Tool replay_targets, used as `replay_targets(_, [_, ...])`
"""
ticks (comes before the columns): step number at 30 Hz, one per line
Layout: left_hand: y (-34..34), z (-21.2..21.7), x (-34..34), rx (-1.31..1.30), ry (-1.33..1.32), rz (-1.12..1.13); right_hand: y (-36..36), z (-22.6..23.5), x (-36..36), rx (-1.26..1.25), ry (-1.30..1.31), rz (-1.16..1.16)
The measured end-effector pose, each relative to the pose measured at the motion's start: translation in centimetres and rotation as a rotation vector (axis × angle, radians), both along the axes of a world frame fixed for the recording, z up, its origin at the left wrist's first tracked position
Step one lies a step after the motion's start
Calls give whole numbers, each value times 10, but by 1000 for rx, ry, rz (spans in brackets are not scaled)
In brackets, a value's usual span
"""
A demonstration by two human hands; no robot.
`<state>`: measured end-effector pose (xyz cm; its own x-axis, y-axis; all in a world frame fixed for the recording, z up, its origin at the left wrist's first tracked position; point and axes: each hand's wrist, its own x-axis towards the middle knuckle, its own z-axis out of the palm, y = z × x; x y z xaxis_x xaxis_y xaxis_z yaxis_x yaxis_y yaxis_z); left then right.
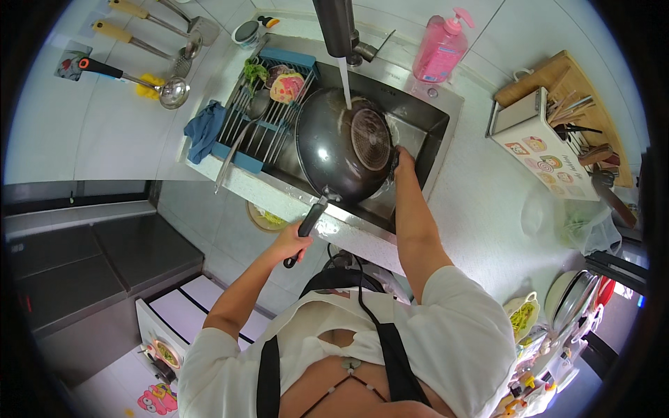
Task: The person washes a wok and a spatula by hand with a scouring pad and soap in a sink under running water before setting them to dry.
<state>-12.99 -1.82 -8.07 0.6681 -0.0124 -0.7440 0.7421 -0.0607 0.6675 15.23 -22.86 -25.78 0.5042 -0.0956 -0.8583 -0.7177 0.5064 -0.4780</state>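
Observation:
A black wok (320, 146) is tilted over the steel sink (437, 139), its rounded underside and ringed base facing up. Water (344, 78) runs from the dark faucet (333, 31) onto the underside. My left hand (290, 244) is closed around the wok's long black handle, in front of the counter edge. At the wok's right side, my right hand (404, 161) grips it near the rim; its fingertips are partly hidden. Left of the wok, a drying rack (230, 132) bears a long-handled ladle (258, 104), green leaves (255, 72) and a pink-and-yellow patterned item (286, 88).
A pink pump bottle (440, 50) stands behind the sink. A blue cloth (204, 131) hangs on the rack's left corner. To the right, a utensil holder (543, 146) stands by a wooden board (566, 76). Ladles and turners (173, 92) hang on the left wall.

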Motion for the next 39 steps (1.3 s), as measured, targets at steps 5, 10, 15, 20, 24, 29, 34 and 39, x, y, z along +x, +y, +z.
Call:
replay_targets(5, [-3,15,10,-268,119,54,-9,81,2,-407,-234,262])
replay_targets(10, [-7,21,19,-519,168,183,-17,84,27,-678,-544,654])
replay_targets(15, [-4,24,30,-687,185,261,-11,87,58,-687,-791,784])
replay_targets(20, [1,20,31,-948,209,336,6,103,92,-598,-909,915])
replay_targets(24, [7,17,33,-1156,245,441,11,97,111,-657,-909,937])
replay_targets(29, [12,17,32,-1444,221,551,42,132,118,-741,-959,1009])
replay_targets(34, [18,20,28,-1648,162,610,78,149,121,-796,-1152,1130])
replay_targets(39, [18,12,20,-1869,115,632,103,196,79,-723,-1143,1215])
